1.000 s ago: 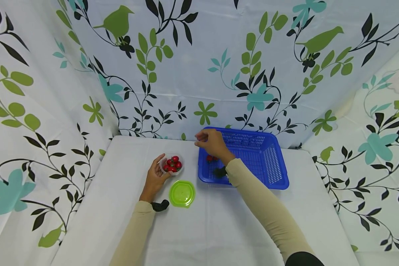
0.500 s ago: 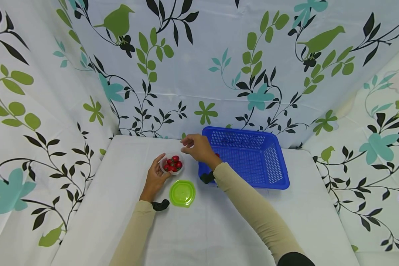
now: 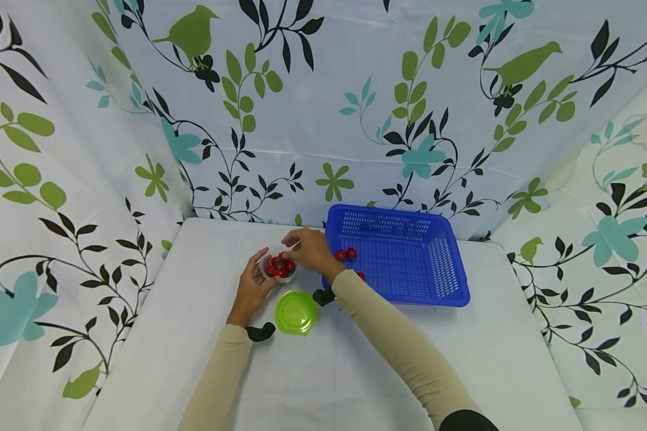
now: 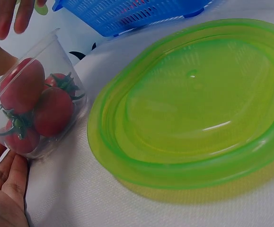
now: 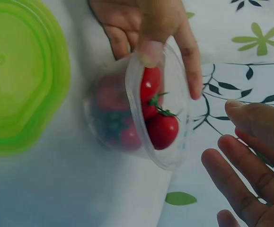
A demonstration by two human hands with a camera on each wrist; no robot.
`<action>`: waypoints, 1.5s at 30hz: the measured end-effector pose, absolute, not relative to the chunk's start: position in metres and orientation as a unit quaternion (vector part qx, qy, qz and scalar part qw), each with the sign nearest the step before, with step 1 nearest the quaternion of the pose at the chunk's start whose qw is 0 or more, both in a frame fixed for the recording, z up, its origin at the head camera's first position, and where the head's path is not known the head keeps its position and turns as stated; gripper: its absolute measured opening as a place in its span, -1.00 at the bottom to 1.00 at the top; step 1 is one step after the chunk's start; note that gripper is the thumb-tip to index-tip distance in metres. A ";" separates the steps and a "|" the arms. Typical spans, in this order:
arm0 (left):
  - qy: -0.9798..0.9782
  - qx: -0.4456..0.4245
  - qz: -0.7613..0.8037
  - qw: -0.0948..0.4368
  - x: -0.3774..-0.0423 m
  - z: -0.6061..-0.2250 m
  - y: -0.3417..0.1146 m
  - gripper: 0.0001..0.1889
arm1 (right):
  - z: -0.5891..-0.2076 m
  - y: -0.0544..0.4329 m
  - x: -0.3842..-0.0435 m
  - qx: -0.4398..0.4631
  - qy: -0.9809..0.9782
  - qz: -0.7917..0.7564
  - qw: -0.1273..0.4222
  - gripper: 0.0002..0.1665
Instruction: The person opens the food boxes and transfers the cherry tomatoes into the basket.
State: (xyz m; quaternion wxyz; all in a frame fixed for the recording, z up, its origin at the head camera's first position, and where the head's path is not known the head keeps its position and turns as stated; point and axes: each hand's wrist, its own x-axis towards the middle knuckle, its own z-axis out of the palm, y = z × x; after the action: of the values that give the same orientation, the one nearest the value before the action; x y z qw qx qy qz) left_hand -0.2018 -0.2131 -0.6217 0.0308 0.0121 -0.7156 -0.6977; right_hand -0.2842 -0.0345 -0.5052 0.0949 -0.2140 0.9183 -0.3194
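Observation:
A clear plastic tub (image 3: pixel 266 274) of several red tomatoes (image 3: pixel 282 270) with green stems stands on the white-covered table. My left hand (image 3: pixel 251 290) holds it round the side, thumb at the near rim in the head view. My right hand (image 3: pixel 308 249) hovers at the tub's right side, its fingers reaching over the rim. In the right wrist view its fingers (image 5: pixel 231 170) are spread and loosely bent, with nothing between them. A green lid (image 3: pixel 295 313) lies in front of the tub. Right of it stands a blue basket (image 3: pixel 410 257) with a few tomatoes (image 3: pixel 351 254) at its left end.
The basket's wall rises close beside my right wrist. A patterned curtain (image 3: pixel 313 120) hangs behind the table and along both sides. Each wrist carries a small black camera, the left one (image 3: pixel 261 332) close to the lid.
My right hand has moved left and slightly toward me, from over the basket to the tub, uncovering tomatoes in the basket. The left hand, tub and lid stay put.

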 end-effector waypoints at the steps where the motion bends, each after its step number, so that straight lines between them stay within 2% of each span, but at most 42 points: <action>1: -0.714 0.012 -0.699 0.032 -0.201 -0.622 -0.213 -0.13 | -0.507 -0.036 -0.284 -0.212 0.918 -0.319 0.099 -0.64; 19: -0.717 0.004 -0.697 0.035 -0.200 -0.622 -0.214 -0.14 | -0.526 -0.053 -0.284 -0.209 0.932 -0.275 0.111 -0.63; 26: -0.718 0.001 -0.695 0.033 -0.202 -0.623 -0.215 -0.12 | -0.527 -0.058 -0.280 -0.222 0.939 -0.247 0.094 -0.63; 36: -0.714 -0.001 -0.700 0.030 -0.201 -0.620 -0.214 -0.10 | -0.531 -0.057 -0.280 -0.202 0.891 -0.396 0.097 -0.67; 45: -0.717 -0.004 -0.696 0.035 -0.202 -0.621 -0.215 -0.10 | -0.531 -0.063 -0.280 -0.212 0.924 -0.306 0.088 -0.64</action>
State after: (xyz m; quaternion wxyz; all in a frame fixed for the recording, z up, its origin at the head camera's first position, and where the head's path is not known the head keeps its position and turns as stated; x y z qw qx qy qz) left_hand -0.2016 -0.2145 -0.6206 0.0354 -0.0035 -0.7170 -0.6961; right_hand -0.2799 -0.0631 -0.5314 0.0885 -0.2118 0.9240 -0.3057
